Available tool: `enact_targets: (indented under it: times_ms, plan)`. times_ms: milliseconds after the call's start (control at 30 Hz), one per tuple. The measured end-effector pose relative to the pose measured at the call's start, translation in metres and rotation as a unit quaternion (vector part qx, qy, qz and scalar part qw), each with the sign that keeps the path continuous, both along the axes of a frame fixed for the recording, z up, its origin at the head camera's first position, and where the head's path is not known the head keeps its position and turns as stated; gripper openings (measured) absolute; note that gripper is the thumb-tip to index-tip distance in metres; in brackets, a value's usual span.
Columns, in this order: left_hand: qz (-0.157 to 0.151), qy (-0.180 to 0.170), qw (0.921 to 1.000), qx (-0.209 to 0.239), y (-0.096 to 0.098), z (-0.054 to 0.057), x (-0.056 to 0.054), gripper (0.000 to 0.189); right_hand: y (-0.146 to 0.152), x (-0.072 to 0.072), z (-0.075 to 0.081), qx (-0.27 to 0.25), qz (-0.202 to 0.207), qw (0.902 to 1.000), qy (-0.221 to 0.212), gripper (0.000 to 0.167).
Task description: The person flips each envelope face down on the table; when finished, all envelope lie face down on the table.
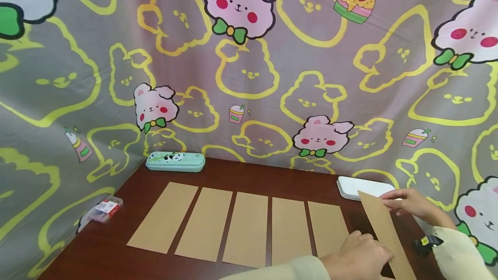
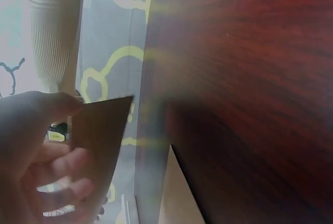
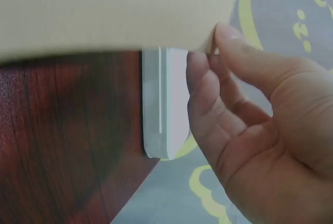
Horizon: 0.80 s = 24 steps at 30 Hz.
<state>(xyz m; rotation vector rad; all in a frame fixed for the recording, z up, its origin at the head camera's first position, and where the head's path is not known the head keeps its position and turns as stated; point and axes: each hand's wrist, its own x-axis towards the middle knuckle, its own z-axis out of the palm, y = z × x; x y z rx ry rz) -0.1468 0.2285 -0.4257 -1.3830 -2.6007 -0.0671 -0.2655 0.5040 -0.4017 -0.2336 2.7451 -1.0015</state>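
A rectangular brown kraft-paper card (image 1: 385,232) is tilted above the table at the right of the head view. My right hand (image 1: 414,205) pinches its far corner between thumb and fingers, as the right wrist view shows on the card's edge (image 3: 114,13). Nearer the front, my left hand (image 1: 359,254) grips the card's near end; in the left wrist view the thumb lies at the card's upper edge (image 2: 104,141). Several matching brown cards (image 1: 247,226) lie flat side by side in a row, the rightmost partly hidden behind my left hand.
On the dark red-brown table (image 1: 229,172) a mint pencil case (image 1: 175,162) stands at the back left. A white case (image 1: 350,188) lies behind my right hand. A small clear box (image 1: 106,208) sits at the left edge. Patterned cloth (image 1: 264,77) hangs around the table.
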Motion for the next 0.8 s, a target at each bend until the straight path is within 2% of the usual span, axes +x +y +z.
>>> enact_targets:
  times_ms: [67, 167, 300, 433, 633, 800]
  plan:
    - [0.019, -0.020, 0.9995, -0.019, 0.003, -0.002, 0.001, 0.029, 0.000, -0.001, -0.003, 0.011, -0.003, 0.9999, 0.010, 0.039]
    - [0.038, -0.074, 0.9954, -0.048, 0.007, -0.006, 0.001, 0.032, -0.002, -0.002, -0.011, 0.028, -0.008, 0.9995, 0.015, 0.035]
    - [0.038, -0.116, 0.9908, -0.059, 0.009, -0.013, 0.002, 0.023, -0.005, -0.003, -0.025, 0.057, -0.020, 0.9982, 0.008, 0.029]
    - [0.035, -0.114, 0.9911, -0.058, 0.008, -0.019, 0.002, 0.029, -0.011, -0.005, -0.032, 0.069, -0.022, 0.9974, 0.003, 0.026]
    - [0.032, -0.130, 0.9879, -0.079, 0.010, -0.026, 0.003, 0.049, -0.012, -0.004, -0.043, 0.054, -0.013, 0.9985, -0.005, 0.027]
    - [0.014, -0.095, 0.9903, -0.101, 0.015, -0.029, 0.000, 0.037, -0.011, -0.006, -0.052, 0.073, -0.005, 0.9971, 0.020, 0.027]
